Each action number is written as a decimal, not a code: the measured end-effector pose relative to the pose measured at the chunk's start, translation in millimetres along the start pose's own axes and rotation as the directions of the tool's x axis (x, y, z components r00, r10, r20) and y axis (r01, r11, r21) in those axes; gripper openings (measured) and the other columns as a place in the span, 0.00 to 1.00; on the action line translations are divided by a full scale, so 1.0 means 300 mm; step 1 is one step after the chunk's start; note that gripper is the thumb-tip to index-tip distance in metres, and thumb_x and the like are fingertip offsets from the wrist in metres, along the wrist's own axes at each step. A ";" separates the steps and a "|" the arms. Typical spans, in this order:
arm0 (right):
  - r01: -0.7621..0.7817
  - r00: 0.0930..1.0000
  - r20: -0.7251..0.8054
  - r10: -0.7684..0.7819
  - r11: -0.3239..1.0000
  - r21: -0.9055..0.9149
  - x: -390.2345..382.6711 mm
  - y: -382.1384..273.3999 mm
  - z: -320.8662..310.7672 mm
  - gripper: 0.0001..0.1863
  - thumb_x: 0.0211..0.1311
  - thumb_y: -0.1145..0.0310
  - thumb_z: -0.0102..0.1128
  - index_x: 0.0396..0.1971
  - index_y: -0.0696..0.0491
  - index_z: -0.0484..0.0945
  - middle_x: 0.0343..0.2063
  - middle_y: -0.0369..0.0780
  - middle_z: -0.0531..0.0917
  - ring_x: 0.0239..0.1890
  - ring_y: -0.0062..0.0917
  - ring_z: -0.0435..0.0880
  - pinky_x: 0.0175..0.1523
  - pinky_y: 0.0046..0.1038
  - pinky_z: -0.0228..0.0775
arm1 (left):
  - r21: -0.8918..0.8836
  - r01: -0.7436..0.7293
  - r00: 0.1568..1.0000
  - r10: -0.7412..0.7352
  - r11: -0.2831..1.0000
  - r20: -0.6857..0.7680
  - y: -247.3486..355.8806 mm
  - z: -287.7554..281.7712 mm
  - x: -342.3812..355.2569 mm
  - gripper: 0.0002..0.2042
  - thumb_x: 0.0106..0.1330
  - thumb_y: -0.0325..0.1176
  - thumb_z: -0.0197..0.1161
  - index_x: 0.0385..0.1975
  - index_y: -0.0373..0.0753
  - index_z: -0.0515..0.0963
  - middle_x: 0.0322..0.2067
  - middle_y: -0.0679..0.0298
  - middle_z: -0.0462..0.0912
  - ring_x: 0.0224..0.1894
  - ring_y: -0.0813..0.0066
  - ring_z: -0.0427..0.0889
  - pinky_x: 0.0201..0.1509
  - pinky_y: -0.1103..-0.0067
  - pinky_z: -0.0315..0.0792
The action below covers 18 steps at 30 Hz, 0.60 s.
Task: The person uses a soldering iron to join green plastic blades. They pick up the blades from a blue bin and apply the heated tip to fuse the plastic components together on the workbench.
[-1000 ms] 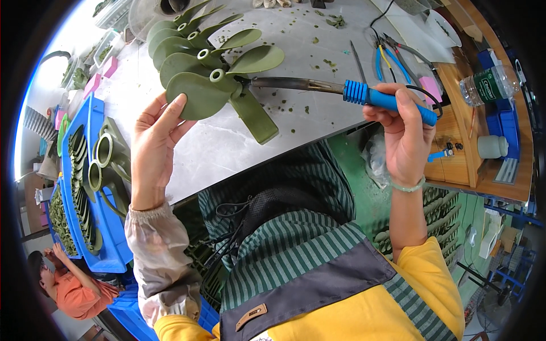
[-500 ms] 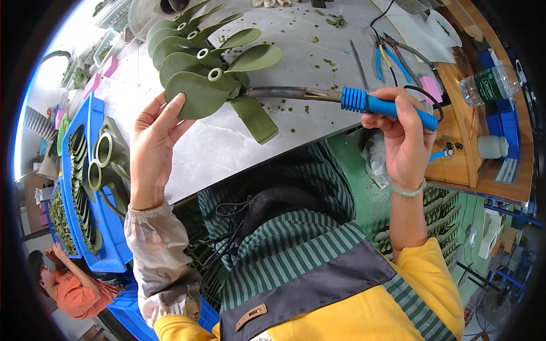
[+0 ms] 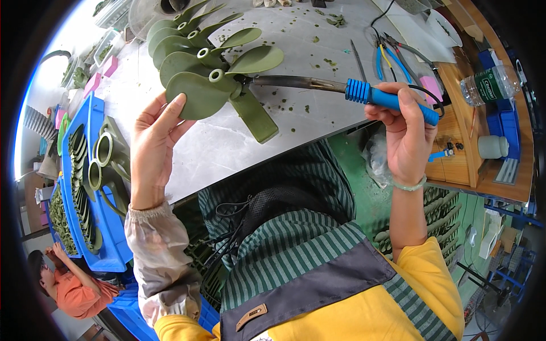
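Observation:
My left hand (image 3: 154,139) pinches the rounded blade edge of an olive-green propeller piece (image 3: 200,98), thumb on top. It is the nearest in a row of several similar propellers (image 3: 170,51) with pale round hubs, set along the table. A flat green bar (image 3: 255,120) sticks out from this nearest piece toward me. My right hand (image 3: 410,136) is closed round the blue handle of a soldering iron (image 3: 357,91). The iron's dark shaft lies level, pointing left, and its tip is at the joint beside the bar. Whether the tip touches there, I cannot tell.
On the table's right lie pliers (image 3: 392,62) and a thin pointed tool (image 3: 358,59); green crumbs are scattered around. Blue bins (image 3: 108,227) with green parts stand at left, near a person in orange (image 3: 85,292). A bottle (image 3: 489,85) lies at right.
My right hand has shifted slightly right, drawing the soldering iron with it. The iron's tip has risen a little and moved right. My left hand and the propeller have barely moved.

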State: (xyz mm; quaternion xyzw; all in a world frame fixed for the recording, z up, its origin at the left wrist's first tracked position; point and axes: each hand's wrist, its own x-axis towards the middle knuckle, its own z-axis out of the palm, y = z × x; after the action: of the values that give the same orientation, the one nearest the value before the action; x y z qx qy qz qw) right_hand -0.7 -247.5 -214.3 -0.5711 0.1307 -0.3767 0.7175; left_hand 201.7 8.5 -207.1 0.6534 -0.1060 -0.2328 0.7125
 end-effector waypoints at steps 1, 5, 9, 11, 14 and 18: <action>0.000 1.000 0.000 0.000 1.000 0.000 0.000 -0.001 -0.001 0.14 0.64 0.70 0.50 0.35 0.66 0.78 0.29 0.45 0.82 0.26 0.28 0.84 0.36 0.27 0.81 | 0.000 0.000 1.000 0.000 1.000 0.000 0.000 -0.001 0.000 0.13 0.64 0.28 0.59 0.47 0.33 0.76 0.36 0.62 0.83 0.36 0.79 0.83 0.40 0.86 0.79; -0.010 0.999 0.039 0.010 1.000 -0.011 -0.003 -0.007 -0.004 0.14 0.64 0.70 0.49 0.34 0.66 0.78 0.29 0.45 0.82 0.26 0.28 0.84 0.36 0.26 0.80 | 0.003 0.000 1.000 0.000 1.000 0.004 -0.002 -0.003 0.004 0.12 0.64 0.28 0.59 0.46 0.33 0.76 0.36 0.62 0.83 0.36 0.79 0.83 0.40 0.86 0.79; -0.025 0.999 0.034 0.026 1.000 -0.017 -0.010 -0.015 0.005 0.14 0.64 0.70 0.49 0.34 0.67 0.78 0.29 0.44 0.82 0.26 0.28 0.84 0.36 0.26 0.80 | 0.006 0.001 1.000 -0.001 1.000 0.014 0.000 -0.001 0.005 0.12 0.64 0.28 0.59 0.46 0.33 0.76 0.36 0.62 0.83 0.36 0.79 0.83 0.40 0.85 0.79; -0.025 0.999 0.045 0.025 1.000 -0.016 -0.014 -0.015 0.007 0.14 0.64 0.70 0.49 0.34 0.67 0.78 0.29 0.44 0.82 0.26 0.27 0.84 0.35 0.25 0.80 | 0.007 0.000 1.000 0.000 1.000 0.012 -0.002 -0.002 0.006 0.12 0.64 0.28 0.59 0.46 0.33 0.76 0.36 0.62 0.83 0.36 0.79 0.83 0.40 0.85 0.79; -0.029 0.997 0.067 0.030 0.999 -0.018 -0.018 -0.018 0.008 0.14 0.65 0.70 0.49 0.34 0.67 0.78 0.29 0.44 0.81 0.26 0.27 0.84 0.35 0.25 0.80 | 0.006 -0.001 1.000 0.001 1.000 0.013 -0.003 -0.004 0.008 0.12 0.64 0.28 0.59 0.46 0.33 0.76 0.36 0.62 0.83 0.36 0.79 0.83 0.40 0.85 0.79; -0.038 0.997 0.073 0.039 0.999 -0.018 -0.023 -0.018 0.008 0.14 0.65 0.70 0.49 0.34 0.67 0.78 0.28 0.44 0.81 0.26 0.26 0.84 0.35 0.24 0.79 | 0.002 -0.004 1.000 0.004 1.000 0.020 -0.005 -0.007 0.010 0.12 0.64 0.28 0.59 0.46 0.33 0.76 0.36 0.62 0.83 0.37 0.79 0.83 0.41 0.85 0.79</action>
State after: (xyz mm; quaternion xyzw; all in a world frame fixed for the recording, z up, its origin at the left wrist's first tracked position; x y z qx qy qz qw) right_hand -6.0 -241.5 -210.2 -0.5878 0.1185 -0.3407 0.7241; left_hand 205.0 8.8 -209.3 0.6514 -0.1147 -0.2380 0.7113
